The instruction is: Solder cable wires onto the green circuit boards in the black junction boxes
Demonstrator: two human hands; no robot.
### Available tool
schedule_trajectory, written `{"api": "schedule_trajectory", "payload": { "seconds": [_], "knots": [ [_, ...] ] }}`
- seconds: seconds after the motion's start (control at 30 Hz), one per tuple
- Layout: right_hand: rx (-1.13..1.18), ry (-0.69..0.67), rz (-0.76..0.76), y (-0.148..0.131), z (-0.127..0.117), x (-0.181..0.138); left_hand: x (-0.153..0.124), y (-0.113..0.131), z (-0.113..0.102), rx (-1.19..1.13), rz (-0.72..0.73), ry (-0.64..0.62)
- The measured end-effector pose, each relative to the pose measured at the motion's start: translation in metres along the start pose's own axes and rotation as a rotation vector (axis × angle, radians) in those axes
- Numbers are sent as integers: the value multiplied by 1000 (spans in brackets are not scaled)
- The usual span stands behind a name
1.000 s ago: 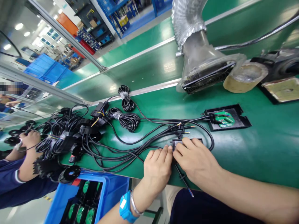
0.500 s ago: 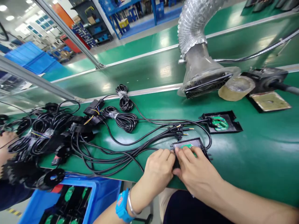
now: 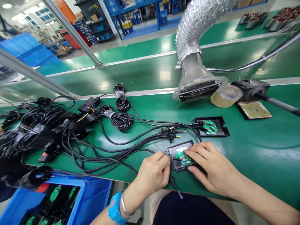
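Note:
A black plastic housing (image 3: 176, 151) with a round green circuit board (image 3: 181, 153) in it lies near the front edge of the green bench. My right hand (image 3: 211, 167) rests on it, fingers pressing the board and thumb at the housing's near edge. My left hand (image 3: 153, 172) is closed in a pinch on a black cable (image 3: 172, 179) at the housing's left end. The cable's loose end hangs over the bench edge. A second black housing (image 3: 211, 127) with a green board lies farther back, wired to black cables.
Coiled black cable bundles (image 3: 119, 117) and a tangle of cables and black parts (image 3: 39, 131) cover the left of the bench. A foil fume duct with hood (image 3: 195, 78), a tape roll (image 3: 225, 95) and a soldering stand (image 3: 252, 90) stand behind. A blue bin (image 3: 93, 193) sits below left.
The view has tilted so the bench sits lower and a co-worker's arm at left has left the frame. My right hand has slid right, uncovering the green board. My left hand pinches the cable.

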State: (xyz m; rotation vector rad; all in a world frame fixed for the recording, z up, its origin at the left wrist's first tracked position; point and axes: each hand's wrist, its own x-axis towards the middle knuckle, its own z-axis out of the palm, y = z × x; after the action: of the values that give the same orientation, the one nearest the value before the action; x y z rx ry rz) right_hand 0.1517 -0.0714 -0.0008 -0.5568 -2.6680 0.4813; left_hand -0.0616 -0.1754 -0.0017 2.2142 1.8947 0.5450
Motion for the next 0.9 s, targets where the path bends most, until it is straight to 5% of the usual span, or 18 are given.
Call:
{"api": "schedule_trajectory", "payload": {
  "seconds": [0.27, 0.63, 0.8, 0.9],
  "knots": [
    [-62, -17, 24, -16, -5, 6, -1, -5, 9, -30, 99, 143],
    [-179, 90, 23, -51, 33, 17, -1, -12, 12, -18, 154, 136],
    [-50, 67, 2, -48, 7, 7, -3, -2, 2, -46, 210, 85],
    [41, 122, 40, -17, -17, 4, -1, 8, -14, -102, 182, 70]
  ]
}}
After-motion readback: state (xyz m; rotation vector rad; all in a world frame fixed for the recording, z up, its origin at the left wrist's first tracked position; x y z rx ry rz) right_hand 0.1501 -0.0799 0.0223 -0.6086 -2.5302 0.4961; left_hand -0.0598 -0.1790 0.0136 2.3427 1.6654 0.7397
